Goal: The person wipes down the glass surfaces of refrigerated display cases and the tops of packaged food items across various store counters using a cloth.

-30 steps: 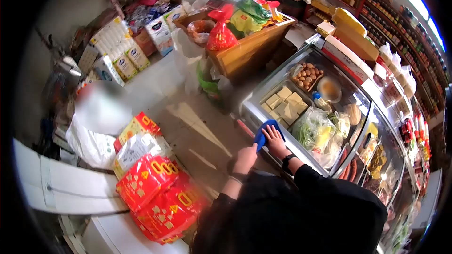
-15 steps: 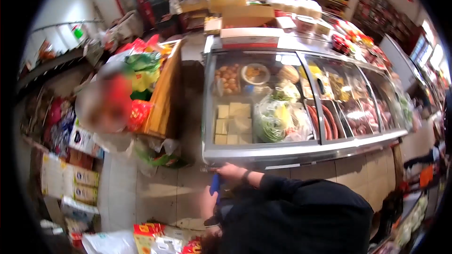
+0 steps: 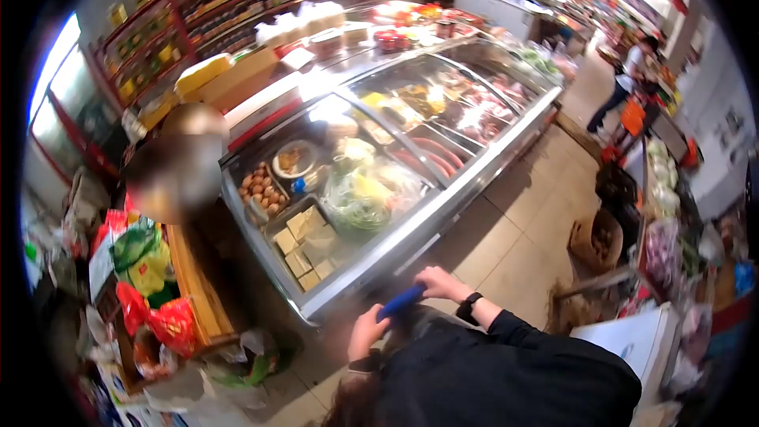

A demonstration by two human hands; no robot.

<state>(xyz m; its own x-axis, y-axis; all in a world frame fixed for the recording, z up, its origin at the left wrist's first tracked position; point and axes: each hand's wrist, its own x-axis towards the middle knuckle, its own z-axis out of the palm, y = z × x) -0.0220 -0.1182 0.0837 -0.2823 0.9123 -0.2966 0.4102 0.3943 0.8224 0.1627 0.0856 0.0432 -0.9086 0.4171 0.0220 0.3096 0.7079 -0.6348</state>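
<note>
Between my two hands a blue cloth (image 3: 402, 301) is stretched, off the front edge of the glass display case (image 3: 379, 249). My left hand (image 3: 367, 332) grips its left end, with the fingers closed. At the other end my right hand (image 3: 441, 283), with a black band on the wrist, is closed on the cloth. Inside the case, under the glass, lie eggs (image 3: 263, 190), pale blocks (image 3: 305, 242), bagged greens (image 3: 360, 202) and sausages (image 3: 431, 156).
At the left stands a wooden crate (image 3: 198, 285) with bags in it. A person (image 3: 630, 79) is in the aisle at the upper right. A white box (image 3: 628, 340) and a brown basket (image 3: 597, 241) are at the right.
The view has swung to the right along the case. My right hand has left the case's edge, where it lay spread on the cloth, and both hands now hold the cloth stretched between them.
</note>
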